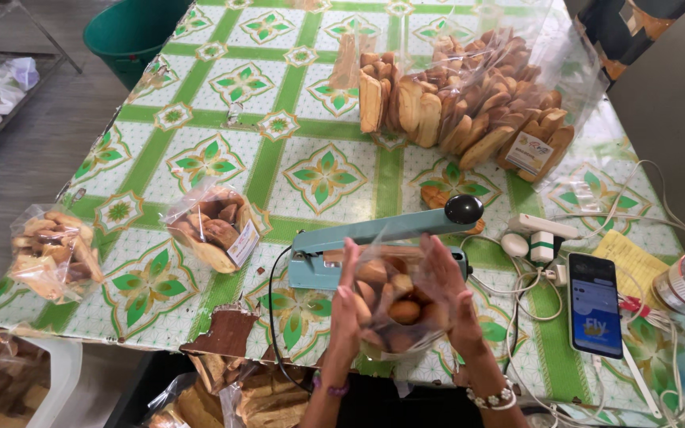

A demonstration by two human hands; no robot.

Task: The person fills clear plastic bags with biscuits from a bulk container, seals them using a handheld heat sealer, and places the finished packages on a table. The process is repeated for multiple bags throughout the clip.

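Head view: near centre, at the table's near edge.
Grip: left hand (348,305) and right hand (447,295) clasp a clear biscuit bag (394,305) between flat palms, fingers up along its sides.
Handling: looks light; film soft and slippery, biscuits brittle. Best held by the sides, gently.
Behind bag: teal heat sealer (374,242), arm raised, black knob.
Left: two filled bags (212,226), (51,254); the nearer one shows a pale rectangular label.
Far right: big open bag of long biscuits (469,99), white-orange label at its corner.
Right: phone (594,305), yellow paper slip (632,257).
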